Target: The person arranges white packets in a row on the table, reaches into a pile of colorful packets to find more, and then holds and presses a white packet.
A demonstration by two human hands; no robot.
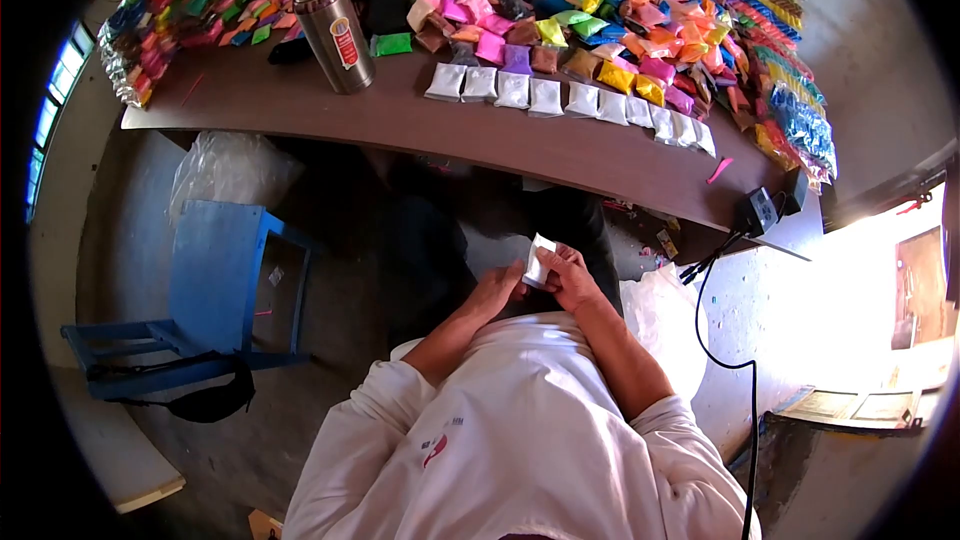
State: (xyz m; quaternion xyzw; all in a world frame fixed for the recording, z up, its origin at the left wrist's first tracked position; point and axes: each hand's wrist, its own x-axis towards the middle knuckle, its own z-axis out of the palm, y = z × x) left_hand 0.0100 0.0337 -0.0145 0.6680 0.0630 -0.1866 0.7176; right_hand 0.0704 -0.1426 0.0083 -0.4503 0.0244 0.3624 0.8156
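Two bare hands are holding one small white packet (538,262) in the head view I am watching remotely, on the person's side of the table (270,95), just off its near edge and in front of the white shirt (550,390). The right hand (568,278) is gripping the packet, its thumb pressing on the white face. The left hand (503,287) is closing its fingertips on the packet's other edge. The packet is tilting slightly between them.

On the table, I am seeing a row of white packets (546,98) lying near the middle of the near edge. Behind them, a large heap of colorful packets (600,0) is covering much of the tabletop. A steel flask (335,35) is standing toward the table's left end, beside a green packet (391,44). A black adapter (757,212) is sitting at the table's near right corner, its cable (752,410) hanging down. Left of the person, a blue chair (215,270) is standing before the table, and a clear plastic bag (230,172) is lying by the table's left underside.
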